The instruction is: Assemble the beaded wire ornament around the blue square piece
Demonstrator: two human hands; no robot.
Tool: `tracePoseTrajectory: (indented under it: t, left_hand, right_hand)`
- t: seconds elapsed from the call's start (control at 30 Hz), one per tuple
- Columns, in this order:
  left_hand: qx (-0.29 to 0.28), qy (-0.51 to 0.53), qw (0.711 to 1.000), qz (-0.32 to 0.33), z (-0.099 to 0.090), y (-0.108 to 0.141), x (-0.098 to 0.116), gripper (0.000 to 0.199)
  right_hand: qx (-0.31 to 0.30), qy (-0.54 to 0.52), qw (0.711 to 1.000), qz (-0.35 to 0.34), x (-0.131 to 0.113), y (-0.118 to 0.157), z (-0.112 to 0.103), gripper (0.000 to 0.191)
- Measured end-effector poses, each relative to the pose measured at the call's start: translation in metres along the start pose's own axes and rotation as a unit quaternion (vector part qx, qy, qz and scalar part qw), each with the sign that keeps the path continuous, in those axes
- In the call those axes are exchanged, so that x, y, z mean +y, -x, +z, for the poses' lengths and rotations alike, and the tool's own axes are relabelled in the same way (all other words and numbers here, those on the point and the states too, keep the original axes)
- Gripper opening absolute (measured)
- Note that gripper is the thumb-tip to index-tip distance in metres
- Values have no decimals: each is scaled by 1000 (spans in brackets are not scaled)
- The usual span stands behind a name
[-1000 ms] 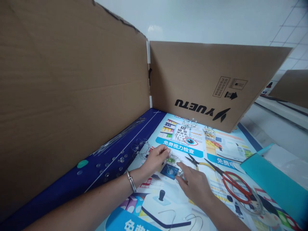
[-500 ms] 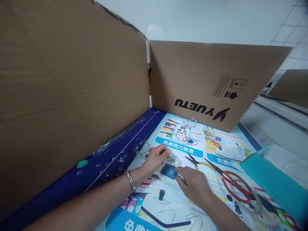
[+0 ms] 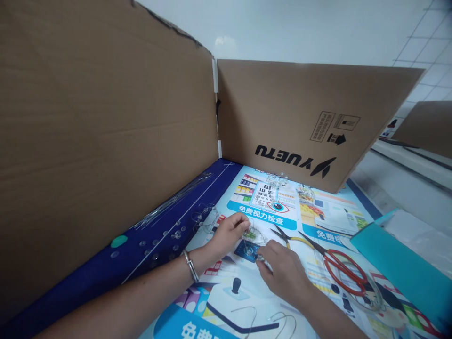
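Observation:
My left hand (image 3: 229, 235) is closed in a pinch on a thin wire of a clear-beaded wire piece (image 3: 259, 237). Just to its right, my right hand (image 3: 282, 266) has thumb and fingers bent together at the lower right of the same piece. A glint shows at its fingertips, but the exact part there is too small to make out. Clear beads and fine wire lie between the two hands, over the printed sheet. Pliers with yellow handles (image 3: 306, 241) rest beyond my right hand, beside red-handled scissors (image 3: 348, 273).
Loose clear beads (image 3: 176, 234), straight wires (image 3: 169, 202) and a green blob (image 3: 119, 241) lie along the blue strip. More beaded wire clusters (image 3: 277, 181) sit near the cardboard panel (image 3: 282, 108). Bent wires (image 3: 287, 320) lie in front; a teal box (image 3: 402, 268) stands right.
My right hand's fingers have shifted slightly and bent closer together near the beaded piece. My left hand keeps its pinch almost in place. The view has moved a little.

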State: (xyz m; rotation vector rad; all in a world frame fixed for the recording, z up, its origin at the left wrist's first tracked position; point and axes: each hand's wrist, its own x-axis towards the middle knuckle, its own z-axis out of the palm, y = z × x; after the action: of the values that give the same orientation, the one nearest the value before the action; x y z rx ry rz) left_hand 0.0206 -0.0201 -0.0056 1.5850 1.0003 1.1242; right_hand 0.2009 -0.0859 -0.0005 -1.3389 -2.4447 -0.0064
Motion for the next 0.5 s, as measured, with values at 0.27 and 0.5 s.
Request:
tracePoseTrajectory:
  t: [0.27,0.5]
  left_hand:
    - [-7,12,1000,6,-1,1,3,16]
    - [-4,7,1000,18,-5,0,4,16]
  right_hand:
    - [-8,-17,1000,12,0,0,-1,20]
    - [-34,-52,998,15,4,0,-3,27]
